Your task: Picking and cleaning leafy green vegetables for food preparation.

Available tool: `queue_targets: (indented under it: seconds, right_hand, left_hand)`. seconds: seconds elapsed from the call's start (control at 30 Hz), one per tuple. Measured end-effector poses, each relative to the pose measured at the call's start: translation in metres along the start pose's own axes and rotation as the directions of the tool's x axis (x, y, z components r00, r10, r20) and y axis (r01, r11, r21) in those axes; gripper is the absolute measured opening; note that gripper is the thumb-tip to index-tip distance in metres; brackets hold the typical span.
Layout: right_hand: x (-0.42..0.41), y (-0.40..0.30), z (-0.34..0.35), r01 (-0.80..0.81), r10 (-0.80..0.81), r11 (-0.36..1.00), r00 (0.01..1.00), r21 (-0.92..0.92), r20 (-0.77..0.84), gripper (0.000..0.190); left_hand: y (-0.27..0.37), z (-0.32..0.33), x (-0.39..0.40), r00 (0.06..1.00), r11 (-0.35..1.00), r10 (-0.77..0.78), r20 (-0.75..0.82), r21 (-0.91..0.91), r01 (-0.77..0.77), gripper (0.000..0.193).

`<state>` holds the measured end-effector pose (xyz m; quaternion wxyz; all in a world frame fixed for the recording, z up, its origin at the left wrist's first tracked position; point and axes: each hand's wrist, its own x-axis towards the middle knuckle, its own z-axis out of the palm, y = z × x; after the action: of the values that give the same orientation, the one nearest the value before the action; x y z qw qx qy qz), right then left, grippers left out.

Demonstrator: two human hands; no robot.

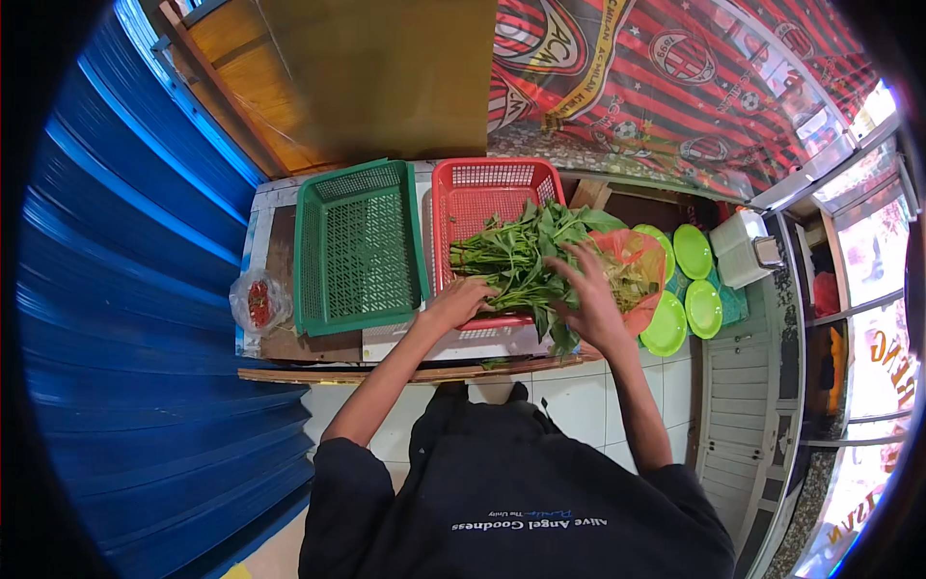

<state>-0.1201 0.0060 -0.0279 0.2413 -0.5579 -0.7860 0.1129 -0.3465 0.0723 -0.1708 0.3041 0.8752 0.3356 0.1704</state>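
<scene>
A pile of leafy green stalks (528,250), which look like water spinach, lies across the right side of a red plastic basket (492,199). The leaves spill over its right and front rim. My left hand (459,302) is at the front of the basket, its fingers closed around stems near their cut ends. Over the leaves to the right, my right hand (592,300) is held with its fingers spread and nothing gripped. Beside it sits an orange-red plastic bag (655,279) with pale stems and trimmings inside. To the left stands a green plastic basket (362,246) with nothing in it.
A clear plastic bag of red chillies (259,304) lies at the table's left end. Several lime-green plates (663,326) and a white dispenser (739,250) are at the right. A blue corrugated wall (145,347) borders the left; a wooden edge strip (405,375) runs along the front.
</scene>
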Motion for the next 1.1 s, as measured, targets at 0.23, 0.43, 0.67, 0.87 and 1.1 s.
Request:
queue_targets:
  seconds: [0.23,0.43,0.67,0.87,1.1]
  right_hand:
    - [0.007,0.057,0.059,0.149,-0.121,0.989,0.848,-0.012,0.516,0.051]
    - [-0.002,0.063,0.07,0.201,-0.156,0.978,0.879,-0.054,0.451,0.032]
    - [0.005,0.059,0.069,0.183,-0.169,0.983,0.943,-0.022,0.288,0.018]
    - [0.015,0.065,0.098,0.06,-0.021,0.996,0.889,-0.072,0.457,0.011]
    - [0.001,0.071,0.112,0.041,-0.046,0.999,0.914,0.022,0.404,0.014]
  left_hand:
    - [0.021,-0.003,0.006,0.988,0.989,-0.067,0.143,0.137,0.047,0.024]
    - [0.02,-0.002,0.001,0.99,0.997,-0.068,0.126,-0.018,0.071,0.026]
    - [0.011,-0.015,0.001,0.999,0.997,-0.009,-0.047,0.072,0.013,0.024]
    - [0.016,-0.003,0.014,0.988,0.959,-0.152,0.033,0.247,0.139,0.015]
    - [0.008,0.008,0.017,0.975,0.96,-0.223,0.017,0.176,0.217,0.004]
